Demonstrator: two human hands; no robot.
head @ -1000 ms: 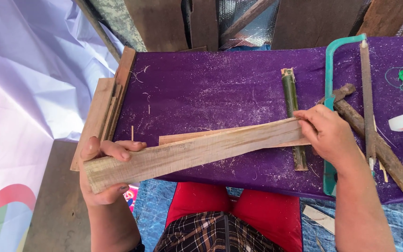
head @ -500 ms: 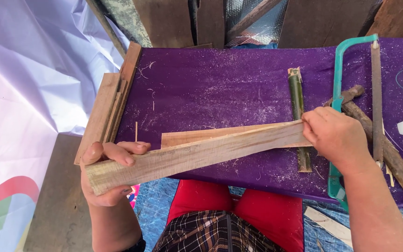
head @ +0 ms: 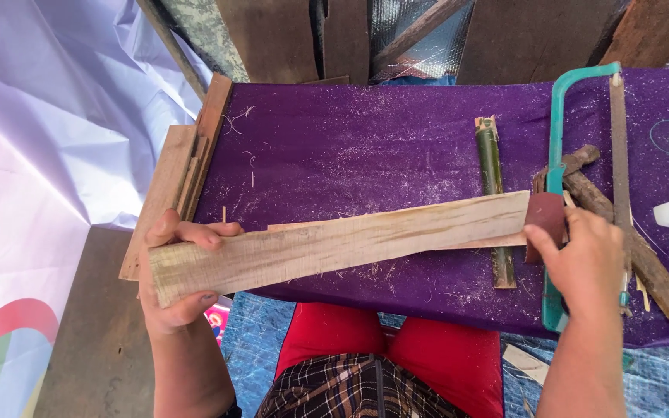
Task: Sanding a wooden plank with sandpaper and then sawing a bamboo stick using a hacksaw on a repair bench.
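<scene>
Gripping the near-left end of the wooden plank (head: 334,241), the left hand (head: 173,279) was closed round it, thumb on top and fingers curled beneath. The plank ran left to right across the purple-covered table (head: 365,147), its long axis rising slightly toward the right, with its left end hanging past the table's edge. At the plank's right end, the right hand (head: 586,259) pinched a folded piece of dark red sandpaper (head: 545,220) against the end of the board, fingers closed on it. Each hand thus stood at one end, the plank spanning between them. A green bamboo piece (head: 492,166) lay crosswise under the plank, and a teal hacksaw (head: 557,155) lay just beside the right hand, with wooden strips (head: 187,166) at the table's left edge. Compared with the frame half a second earlier, the right hand had drawn outward to the plank's end, exposing the sandpaper; the left hand's grip was unchanged.
</scene>
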